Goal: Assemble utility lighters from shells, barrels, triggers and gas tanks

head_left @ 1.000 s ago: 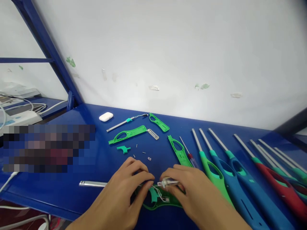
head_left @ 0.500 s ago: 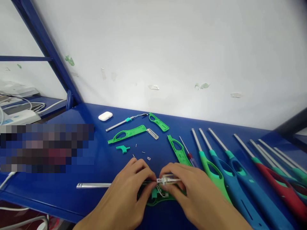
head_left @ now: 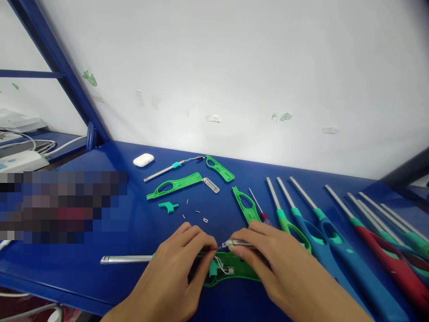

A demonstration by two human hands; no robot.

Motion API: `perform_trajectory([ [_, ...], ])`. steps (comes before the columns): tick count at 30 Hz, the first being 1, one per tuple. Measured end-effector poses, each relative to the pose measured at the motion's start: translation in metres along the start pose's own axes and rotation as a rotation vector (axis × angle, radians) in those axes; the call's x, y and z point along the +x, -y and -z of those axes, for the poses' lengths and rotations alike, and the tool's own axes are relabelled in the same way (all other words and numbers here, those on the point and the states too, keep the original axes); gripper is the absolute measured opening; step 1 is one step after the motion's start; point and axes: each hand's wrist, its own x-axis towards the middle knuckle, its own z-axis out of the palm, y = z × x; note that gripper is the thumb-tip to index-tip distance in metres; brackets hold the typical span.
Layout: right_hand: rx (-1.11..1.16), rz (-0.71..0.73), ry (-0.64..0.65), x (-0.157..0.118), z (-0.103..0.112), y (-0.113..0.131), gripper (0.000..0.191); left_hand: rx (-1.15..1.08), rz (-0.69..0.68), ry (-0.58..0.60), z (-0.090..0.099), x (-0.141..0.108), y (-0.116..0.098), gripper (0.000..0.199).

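My right hand (head_left: 258,248) is closed around a clear lighter fuel tank (head_left: 239,243), its valve end pointing left. My left hand (head_left: 186,264) pinches at the thumb and fingertips, just left of that valve end; what lies in the pinch is too small to make out. Below both hands is an open green lighter shell half (head_left: 241,268), partly hidden by them. Inside it are a teal trigger (head_left: 213,268) and white wires (head_left: 221,264). A metal lighter tube (head_left: 127,259) sticks out to the left from under my left hand.
Behind the hands lie green shell halves (head_left: 177,184), a second fuel tank (head_left: 211,184), a loose trigger (head_left: 168,206), small screws (head_left: 197,211) and a screwdriver (head_left: 263,214). Several assembled lighters (head_left: 342,241) line the right. A white earbud case (head_left: 143,160) sits near the wall (head_left: 234,67).
My right hand has moved slightly up and right with the fuel tank, turning it and uncovering more of the green shell. The whole view has shifted a little.
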Motion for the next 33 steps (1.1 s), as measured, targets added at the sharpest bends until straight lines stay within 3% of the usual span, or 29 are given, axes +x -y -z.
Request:
perform_trajectory([
  [7, 0.058, 0.028, 0.023, 0.0005, 0.0025, 0.0082, 0.034, -0.023, -0.01, 0.004, 0.0001, -0.0002, -0.0001, 0.019],
  [20, -0.018, 0.066, -0.104, -0.0029, 0.0042, 0.0081, 0.037, -0.039, 0.0, 0.02, 0.001, -0.0009, 0.0011, 0.018],
  [33, 0.032, 0.019, -0.034, -0.0034, 0.0031, 0.0079, 0.035, -0.037, -0.017, 0.048, 0.0008, -0.0037, 0.0021, 0.019],
])
